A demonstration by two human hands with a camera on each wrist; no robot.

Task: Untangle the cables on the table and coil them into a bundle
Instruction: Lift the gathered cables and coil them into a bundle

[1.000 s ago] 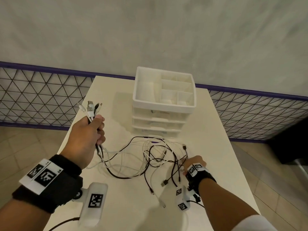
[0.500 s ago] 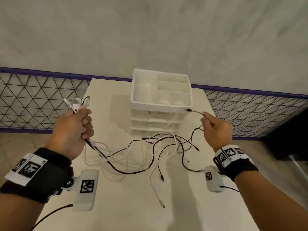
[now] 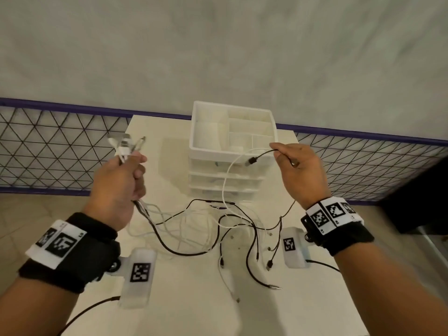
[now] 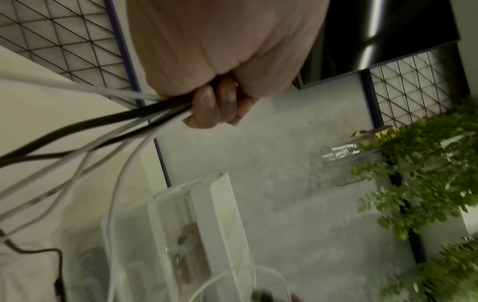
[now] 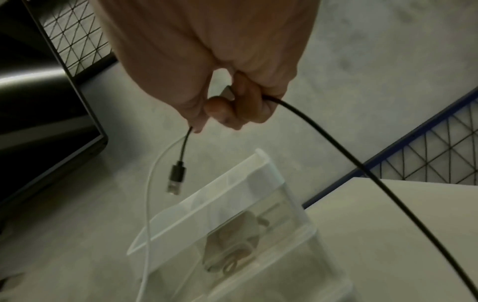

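A tangle of black and white cables lies loose on the white table. My left hand is raised at the left and grips a bunch of cable ends, whose plugs stick up above the fist; the strands run down out of it to the tangle. My right hand is raised at the right and pinches a black cable and a white cable. The black plug dangles just past its fingers, in front of the organiser.
A white drawer organiser with an open compartment tray on top stands at the back middle of the table. A wire-grid fence runs behind the table. A green plant shows in the left wrist view. Loose plug ends hang near the table's front.
My right hand has risen from the table, up and to the right, lifting a black and a white cable out of the tangle. My left hand has kept its grip and shifted slightly.
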